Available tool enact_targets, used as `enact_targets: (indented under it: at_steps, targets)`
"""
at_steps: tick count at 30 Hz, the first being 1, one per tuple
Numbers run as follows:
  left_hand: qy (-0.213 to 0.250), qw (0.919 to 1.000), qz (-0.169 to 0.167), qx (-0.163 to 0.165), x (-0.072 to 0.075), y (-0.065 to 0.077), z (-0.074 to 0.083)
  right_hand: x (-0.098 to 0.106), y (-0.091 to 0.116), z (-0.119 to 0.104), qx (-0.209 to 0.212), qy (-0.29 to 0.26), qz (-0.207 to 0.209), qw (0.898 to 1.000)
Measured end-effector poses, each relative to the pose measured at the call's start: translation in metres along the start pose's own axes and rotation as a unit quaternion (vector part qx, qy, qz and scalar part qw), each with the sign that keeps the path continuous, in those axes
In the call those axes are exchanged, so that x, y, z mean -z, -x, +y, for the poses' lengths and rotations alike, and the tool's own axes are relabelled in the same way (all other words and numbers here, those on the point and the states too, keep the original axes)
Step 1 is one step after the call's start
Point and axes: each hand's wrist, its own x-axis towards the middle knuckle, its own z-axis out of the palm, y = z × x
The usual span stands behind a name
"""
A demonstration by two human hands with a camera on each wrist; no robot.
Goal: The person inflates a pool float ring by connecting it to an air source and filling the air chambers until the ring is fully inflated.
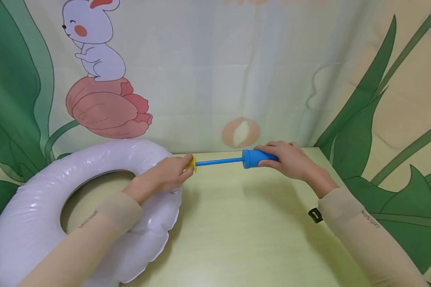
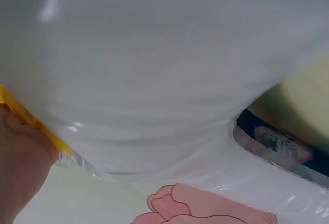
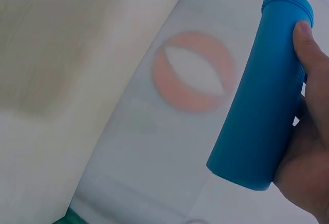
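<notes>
A blue hand pump (image 1: 260, 158) lies roughly level above the table, its thin blue rod (image 1: 219, 161) drawn out to the left. My right hand (image 1: 289, 159) grips the barrel, the thumb along its side in the right wrist view. At the rod's far end is a yellow end piece (image 1: 191, 163), which my left hand (image 1: 168, 174) holds against the edge of a white inflated swim ring (image 1: 39, 203). A bit of clear plastic (image 2: 65, 159) shows beside the yellow piece in the left wrist view. How the two meet is hidden by the fingers.
The swim ring covers the left side of a pale yellow-green table (image 1: 237, 239). A printed curtain (image 1: 186, 79) with a rabbit and tulips hangs behind the table. A black buckle-like piece (image 1: 315, 215) shows beside the right sleeve.
</notes>
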Motion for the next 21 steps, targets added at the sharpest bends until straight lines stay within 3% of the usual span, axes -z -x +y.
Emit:
enact_targets:
  at_steps: [8,14,21]
  targets:
    - [-0.03,0.9995,0.001,0.005,0.004,-0.006,0.012,-0.013,-0.022,-0.036,0.026,0.021,0.019,0.999]
    - [-0.048,0.9986,-0.02,0.014,0.004,-0.008,0.02,-0.029,-0.041,-0.071,0.029,0.025,0.012,0.999]
    - [-0.035,0.9993,-0.014,0.003,-0.002,-0.013,0.022,-0.027,-0.05,-0.077,0.054,0.029,-0.002,0.998]
